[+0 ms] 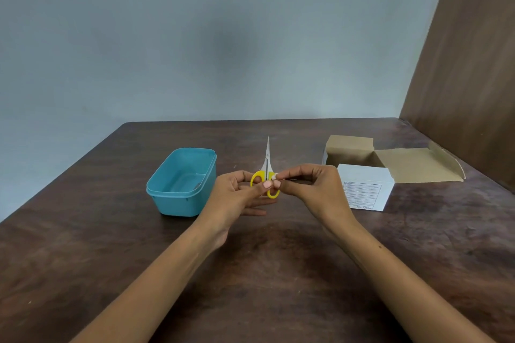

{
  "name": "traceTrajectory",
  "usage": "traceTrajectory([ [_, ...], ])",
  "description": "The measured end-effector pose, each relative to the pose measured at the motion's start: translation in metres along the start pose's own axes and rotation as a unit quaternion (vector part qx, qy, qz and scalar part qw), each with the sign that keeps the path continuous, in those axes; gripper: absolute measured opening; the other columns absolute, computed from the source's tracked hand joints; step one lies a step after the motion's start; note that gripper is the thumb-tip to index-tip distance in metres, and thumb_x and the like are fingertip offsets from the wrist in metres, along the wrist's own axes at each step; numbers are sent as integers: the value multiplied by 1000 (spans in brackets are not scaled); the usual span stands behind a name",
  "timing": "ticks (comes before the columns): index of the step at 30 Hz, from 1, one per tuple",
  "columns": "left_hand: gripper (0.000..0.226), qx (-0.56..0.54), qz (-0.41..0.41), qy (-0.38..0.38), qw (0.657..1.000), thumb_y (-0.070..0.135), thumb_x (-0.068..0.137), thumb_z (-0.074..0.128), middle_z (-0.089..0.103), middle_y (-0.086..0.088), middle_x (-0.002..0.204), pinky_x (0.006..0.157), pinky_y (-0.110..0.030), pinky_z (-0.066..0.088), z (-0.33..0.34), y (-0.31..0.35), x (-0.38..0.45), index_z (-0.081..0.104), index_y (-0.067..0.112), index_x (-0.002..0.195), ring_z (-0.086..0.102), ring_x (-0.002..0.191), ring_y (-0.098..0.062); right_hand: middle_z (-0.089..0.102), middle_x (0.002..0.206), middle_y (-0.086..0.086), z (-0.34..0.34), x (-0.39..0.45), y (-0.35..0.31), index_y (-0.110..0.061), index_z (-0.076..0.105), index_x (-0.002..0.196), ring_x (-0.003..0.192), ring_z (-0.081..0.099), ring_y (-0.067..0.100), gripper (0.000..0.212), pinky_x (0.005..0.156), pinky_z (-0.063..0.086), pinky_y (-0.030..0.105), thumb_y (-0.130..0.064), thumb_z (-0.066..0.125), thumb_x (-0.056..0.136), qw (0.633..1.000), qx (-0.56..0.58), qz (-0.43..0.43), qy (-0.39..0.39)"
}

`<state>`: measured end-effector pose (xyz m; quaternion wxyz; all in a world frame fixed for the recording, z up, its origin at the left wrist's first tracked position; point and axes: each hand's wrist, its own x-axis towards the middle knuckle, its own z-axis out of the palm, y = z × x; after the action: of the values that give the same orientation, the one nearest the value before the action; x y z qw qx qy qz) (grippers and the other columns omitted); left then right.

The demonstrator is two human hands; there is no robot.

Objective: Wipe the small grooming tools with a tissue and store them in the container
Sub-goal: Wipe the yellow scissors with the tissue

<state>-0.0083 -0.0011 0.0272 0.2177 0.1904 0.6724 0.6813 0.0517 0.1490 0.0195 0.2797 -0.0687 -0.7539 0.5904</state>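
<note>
Both hands pinch the scissors (266, 175) by the yellow loops, left hand (243, 191) and right hand (306, 184) meeting mid-desk, blades pointing away; the tub (181, 182) sits just left, nearer the left hand.

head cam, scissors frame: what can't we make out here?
- Thin item pinched by the right hand: head view, too small and largely hidden by fingers.
- Yellow-handled scissors: handle loops partly hidden by the left hand.
- Open cardboard box: its front wall hides the inside; label print too small to read.
- Blue container: near wall hides part of its floor.
</note>
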Motion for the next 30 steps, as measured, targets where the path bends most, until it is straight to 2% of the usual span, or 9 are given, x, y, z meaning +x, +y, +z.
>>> traceTrajectory([
  [3, 22, 28, 5, 19, 999, 17, 79, 72, 76, -9, 85, 61, -28, 58, -4, 1, 0, 67, 6, 97, 74, 79, -21, 73, 76, -7, -1, 2, -1, -16, 76, 80, 75, 69, 5, 12, 71, 53, 14, -8, 78, 73, 997, -69, -35, -12],
  [7, 17, 55, 15, 31, 998, 13, 77, 74, 76, -9, 80, 63, -28, 58, -5, 1, 1, 69, 4, 90, 74, 75, -18, 68, 79, -13, -2, 2, -3, -16, 73, 93, 78, 66, 2, 19, 71, 52, 10, -7, 74, 77, 983, -134, -116, 42],
  [9, 16, 69, 18, 31, 997, 13, 77, 74, 76, -10, 80, 62, -27, 57, -4, 1, 1, 71, 3, 89, 73, 76, -17, 68, 83, -7, -1, 2, 0, -14, 75, 89, 76, 65, 6, 15, 69, 52, 12, -4, 73, 78, 965, -181, -184, 48],
  [12, 15, 72, 24, 28, 997, 12, 78, 73, 76, -11, 81, 60, -26, 57, -3, 1, 1, 72, 3, 89, 73, 76, -18, 66, 86, 1, 1, 3, 6, -14, 76, 87, 70, 62, 10, 15, 62, 53, 23, -3, 72, 77, 939, -239, -242, 48],
  [14, 13, 70, 30, 22, 997, 12, 79, 72, 76, -10, 82, 60, -25, 58, -4, 2, 0, 72, 4, 89, 73, 77, -18, 67, 86, -1, 1, 3, 6, -17, 75, 88, 70, 62, 12, 13, 59, 53, 31, -9, 71, 79, 926, -275, -258, 20],
  [17, 12, 69, 28, 10, 997, 12, 80, 71, 76, -6, 83, 60, -26, 58, -6, 3, 0, 72, 5, 90, 73, 78, -16, 67, 83, -5, 2, 2, 5, -22, 75, 87, 70, 64, 15, 10, 54, 52, 34, -17, 69, 80, 904, -327, -274, -19],
  [23, 13, 83, 24, -7, 996, 9, 81, 70, 75, -12, 81, 55, -23, 57, -3, 3, 0, 71, 2, 91, 73, 70, -15, 66, 81, -4, -5, 5, 5, -21, 75, 87, 67, 62, 15, 11, 53, 48, 30, -17, 68, 80, 907, -330, -259, 36],
  [27, 11, 77, 40, 2, 996, 10, 81, 70, 76, -5, 76, 56, -23, 58, -7, 4, 0, 71, 3, 90, 73, 71, -14, 65, 81, -2, 0, 4, 6, -19, 75, 90, 68, 62, 17, 13, 56, 52, 38, -17, 64, 82, 908, -320, -268, -29],
  [30, 12, 84, 39, 6, 996, 11, 81, 70, 76, -4, 76, 56, -23, 58, -7, 4, 0, 70, 3, 91, 73, 72, -15, 66, 83, -2, -1, 4, 5, -17, 75, 90, 71, 64, 17, 18, 55, 52, 38, -19, 60, 81, 896, -336, -285, -57],
])
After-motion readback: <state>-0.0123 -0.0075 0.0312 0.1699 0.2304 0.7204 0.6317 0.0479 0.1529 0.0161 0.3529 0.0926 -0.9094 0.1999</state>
